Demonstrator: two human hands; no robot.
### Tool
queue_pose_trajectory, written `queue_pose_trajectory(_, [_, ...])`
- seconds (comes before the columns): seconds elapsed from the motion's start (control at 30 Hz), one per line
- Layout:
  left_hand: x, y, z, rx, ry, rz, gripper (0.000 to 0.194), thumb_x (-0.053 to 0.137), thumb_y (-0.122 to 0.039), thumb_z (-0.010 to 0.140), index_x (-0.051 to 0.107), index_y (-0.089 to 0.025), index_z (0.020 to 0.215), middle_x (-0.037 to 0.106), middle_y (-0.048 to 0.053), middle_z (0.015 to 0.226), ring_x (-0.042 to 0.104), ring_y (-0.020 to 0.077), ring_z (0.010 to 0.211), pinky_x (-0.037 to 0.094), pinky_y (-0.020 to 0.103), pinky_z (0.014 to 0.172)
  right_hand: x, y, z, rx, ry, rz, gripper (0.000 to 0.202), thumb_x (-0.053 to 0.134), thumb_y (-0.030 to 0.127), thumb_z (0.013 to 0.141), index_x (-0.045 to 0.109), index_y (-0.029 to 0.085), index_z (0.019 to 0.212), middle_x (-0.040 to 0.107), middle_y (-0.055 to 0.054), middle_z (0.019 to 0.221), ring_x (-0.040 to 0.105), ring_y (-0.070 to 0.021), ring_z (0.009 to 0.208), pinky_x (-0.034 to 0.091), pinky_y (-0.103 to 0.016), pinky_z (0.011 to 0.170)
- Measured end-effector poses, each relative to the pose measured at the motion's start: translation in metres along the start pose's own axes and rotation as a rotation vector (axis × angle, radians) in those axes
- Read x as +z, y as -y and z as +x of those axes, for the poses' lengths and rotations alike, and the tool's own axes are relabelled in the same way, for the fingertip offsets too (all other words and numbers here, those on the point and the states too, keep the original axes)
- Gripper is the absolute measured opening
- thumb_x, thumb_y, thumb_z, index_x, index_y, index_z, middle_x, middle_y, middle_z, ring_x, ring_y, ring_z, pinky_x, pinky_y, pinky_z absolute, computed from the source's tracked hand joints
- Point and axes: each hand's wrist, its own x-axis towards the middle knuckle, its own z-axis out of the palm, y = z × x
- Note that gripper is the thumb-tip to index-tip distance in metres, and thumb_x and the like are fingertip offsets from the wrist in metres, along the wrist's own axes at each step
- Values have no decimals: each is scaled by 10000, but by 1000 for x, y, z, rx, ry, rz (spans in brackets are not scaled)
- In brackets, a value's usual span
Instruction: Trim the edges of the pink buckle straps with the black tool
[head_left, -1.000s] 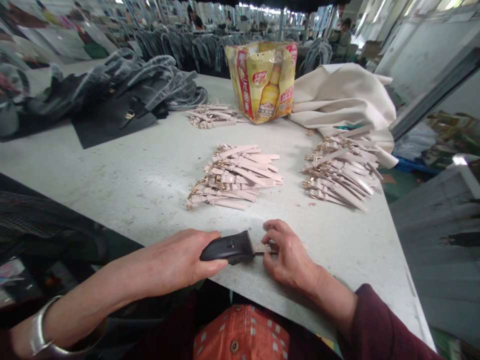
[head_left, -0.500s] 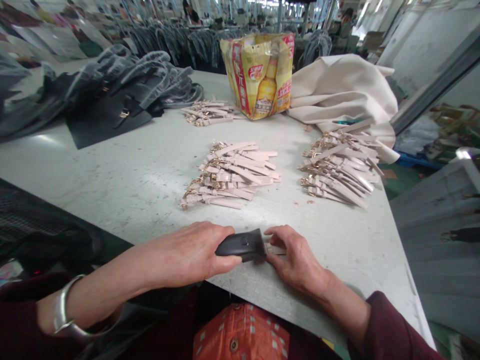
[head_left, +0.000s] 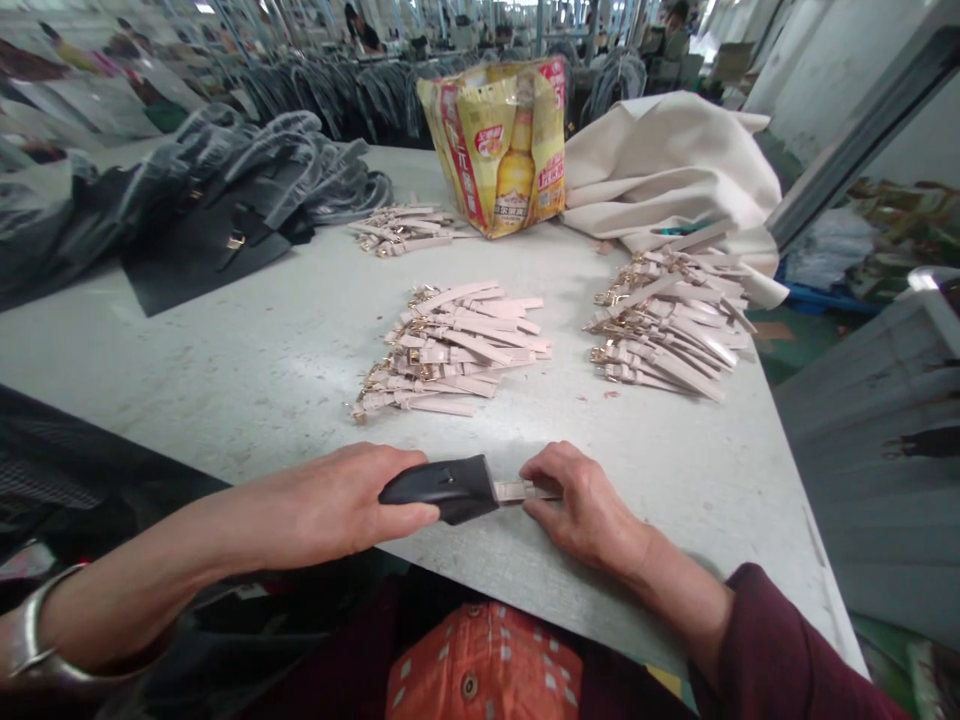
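My left hand (head_left: 352, 505) is closed round a black leather-like sleeve (head_left: 454, 488) near the table's front edge. A pale strap (head_left: 511, 491) sticks out of the sleeve's right end. The fingers of my right hand (head_left: 581, 500) pinch the strap's other end. Beyond my hands lies a pile of pale pink straps with gold buckles (head_left: 465, 345). A second strap pile (head_left: 667, 320) is on the right, and a smaller one (head_left: 409, 228) sits farther back.
A yellow beer-printed bag (head_left: 495, 150) stands at the back of the table (head_left: 300, 350). Cream material (head_left: 667, 160) is heaped to its right. Black bags with wrapped handles (head_left: 247, 190) lie at the left. A grey bin (head_left: 874, 430) stands off the right edge.
My left hand and the black sleeve have moved left, away from my right hand. More of the pale strap now shows between them. The view has shifted slightly.
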Motion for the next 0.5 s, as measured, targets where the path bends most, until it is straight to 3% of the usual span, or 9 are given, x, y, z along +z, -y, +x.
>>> queue_pose_trajectory(0.27, [-1, -21, 15, 15, 6, 45, 361, 580, -551, 893, 728, -227, 947, 793, 48, 936, 701, 238, 836, 483, 300, 687, -1, 1, 2, -1, -12, 23, 262, 736, 0, 766, 667, 211, 906, 662, -20, 893, 610, -196, 830, 473, -314, 741])
queue_pose_trajectory(0.4, [0, -25, 25, 73, 4, 14, 330, 568, -523, 892, 702, -222, 892, 733, 24, 811, 657, 203, 714, 466, 282, 598, 0, 0, 2, 15, -23, 8, 235, 746, 16, 783, 666, 211, 885, 671, -18, 887, 624, -204, 854, 484, -323, 774])
queue_pose_trajectory(0.5, [1, -17, 27, 13, 11, -96, 374, 552, -577, 909, 671, -222, 916, 639, -11, 714, 601, 175, 567, 441, 272, 477, 1, 0, 3, 11, -12, -17, 286, 722, -10, 767, 694, 212, 946, 676, -25, 916, 628, -216, 894, 496, -340, 816])
